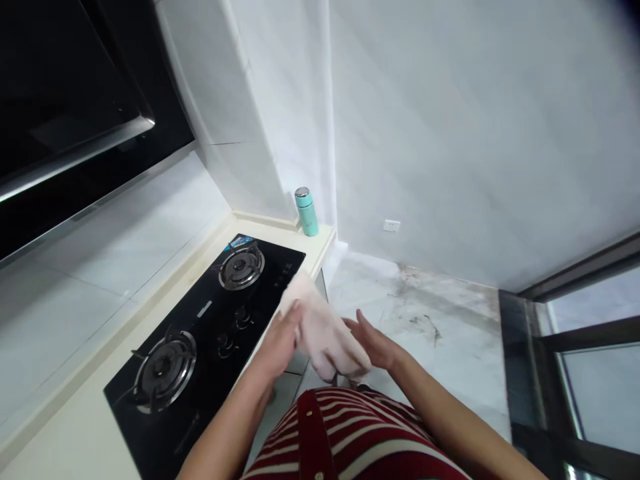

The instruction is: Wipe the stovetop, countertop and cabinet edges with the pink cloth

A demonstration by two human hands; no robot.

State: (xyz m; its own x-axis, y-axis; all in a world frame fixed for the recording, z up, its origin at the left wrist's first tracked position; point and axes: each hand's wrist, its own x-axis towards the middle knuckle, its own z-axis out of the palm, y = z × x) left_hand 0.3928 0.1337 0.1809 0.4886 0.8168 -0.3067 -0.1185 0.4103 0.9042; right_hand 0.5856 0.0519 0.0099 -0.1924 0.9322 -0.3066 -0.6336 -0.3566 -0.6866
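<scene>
A pale pinkish-white cloth [327, 330] hangs loosely folded in front of my body, blurred by motion. My left hand [284, 337] is closed on its left side, with the thumb lying over the fabric. On the other side, my right hand [373, 341] has its thumb and fingers apart, right beside the cloth's right edge. Whether those fingertips touch the fabric I cannot tell. The lower end of the cloth bunches just above my striped red shirt [350, 433].
To the left, a black gas cooktop [207, 333] with two burners is set into a cream counter [65, 427]. A turquoise flask [307, 212] stands upright at the counter's far corner. A black range hood [75, 100] overhangs the upper left. A dark-framed door [590, 340] is at right.
</scene>
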